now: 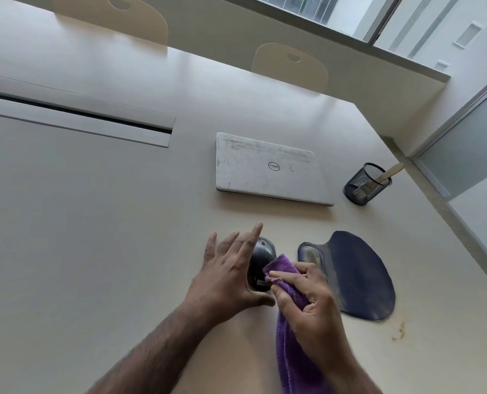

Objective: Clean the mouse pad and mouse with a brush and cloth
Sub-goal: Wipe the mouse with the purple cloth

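Observation:
A dark grey mouse (260, 258) lies on the pale table, just left of the dark blue mouse pad (356, 275) with its wrist rest. My left hand (231, 268) rests against the mouse's left side, fingers straight, thumb at the near end. My right hand (307, 297) grips a purple cloth (285, 265) and presses its bunched end onto the mouse's right side. The rest of the cloth hangs down toward me. A brush handle (390, 172) sticks out of a mesh cup.
A closed white laptop (268, 169) lies beyond the mouse. The black mesh cup (364, 184) stands at the right, near the table's edge (464, 237). A cable slot (74, 112) runs across the left. Two chair backs show at the far side.

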Motion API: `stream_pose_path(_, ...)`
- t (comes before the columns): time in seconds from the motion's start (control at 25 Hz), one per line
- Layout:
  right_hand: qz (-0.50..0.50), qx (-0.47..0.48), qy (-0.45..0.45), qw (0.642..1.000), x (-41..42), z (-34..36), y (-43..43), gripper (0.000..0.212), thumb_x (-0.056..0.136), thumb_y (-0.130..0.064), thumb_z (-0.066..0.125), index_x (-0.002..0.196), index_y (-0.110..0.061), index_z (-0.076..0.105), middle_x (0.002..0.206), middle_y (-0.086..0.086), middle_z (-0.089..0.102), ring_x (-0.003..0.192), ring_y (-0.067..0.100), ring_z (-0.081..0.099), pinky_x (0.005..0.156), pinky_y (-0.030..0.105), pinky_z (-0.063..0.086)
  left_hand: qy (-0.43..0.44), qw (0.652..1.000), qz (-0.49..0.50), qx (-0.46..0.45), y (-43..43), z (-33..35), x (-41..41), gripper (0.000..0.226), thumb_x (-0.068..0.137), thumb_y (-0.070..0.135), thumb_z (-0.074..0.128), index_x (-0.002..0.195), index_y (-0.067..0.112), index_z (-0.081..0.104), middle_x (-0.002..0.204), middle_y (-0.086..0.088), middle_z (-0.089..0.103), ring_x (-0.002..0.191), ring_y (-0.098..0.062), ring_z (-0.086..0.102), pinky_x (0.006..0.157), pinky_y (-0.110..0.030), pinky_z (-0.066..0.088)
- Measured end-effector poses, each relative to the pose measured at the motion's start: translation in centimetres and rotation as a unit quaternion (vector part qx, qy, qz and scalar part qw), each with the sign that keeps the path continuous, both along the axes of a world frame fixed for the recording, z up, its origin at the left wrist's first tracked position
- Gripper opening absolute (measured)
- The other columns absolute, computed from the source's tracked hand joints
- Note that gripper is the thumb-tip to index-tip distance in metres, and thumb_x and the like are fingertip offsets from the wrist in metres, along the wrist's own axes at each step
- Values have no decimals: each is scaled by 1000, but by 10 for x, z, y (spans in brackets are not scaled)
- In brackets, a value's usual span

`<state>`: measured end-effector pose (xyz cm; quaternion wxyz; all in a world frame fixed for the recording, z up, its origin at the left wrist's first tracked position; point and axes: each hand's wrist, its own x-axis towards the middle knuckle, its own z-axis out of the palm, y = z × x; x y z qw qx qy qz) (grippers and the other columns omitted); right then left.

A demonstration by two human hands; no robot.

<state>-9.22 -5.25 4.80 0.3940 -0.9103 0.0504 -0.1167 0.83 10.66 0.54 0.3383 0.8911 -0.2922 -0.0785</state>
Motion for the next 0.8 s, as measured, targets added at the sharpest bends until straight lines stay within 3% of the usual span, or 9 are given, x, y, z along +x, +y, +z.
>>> stream_pose_path(0.24,-53,192,31,979,-9,6,-21,32,92,-13,72,119,-29,74,117,-12,76,114,6,69,100,21,52,-10,1000,-14,-1,-3,1,7,133,70,79,70,155,42,-26,167,4,22,156,-14,2,124,-48,-15)
stream_pose_path(0.36,-111,253,44,960,-12,5,-27,35,89,-27,72,124,-28,67,114,-7,76,105,15,73,91,32,58,-11,1000,-13,-10,0,1,8,131,71,79,69,156,42,-23,163,5,27,155,-14,7,124,-47,-16)
stream_pose_path(0.56,-154,270,29,950,-8,6,-31,14,92,-21,73,106,-19,70,97,4,77,89,21,75,74,26,60,-24,999,-31,12,5,3,9,133,66,87,66,156,43,-22,166,7,23,156,-14,2,124,-48,-16)
stream_pose_path(0.8,-155,277,26,948,-2,6,-30,21,84,-29,77,102,-19,77,92,6,79,84,21,76,83,44,62,-53,998,-28,-6,11,4,6,131,70,78,71,155,44,-23,156,7,35,151,-12,17,125,-48,-14)
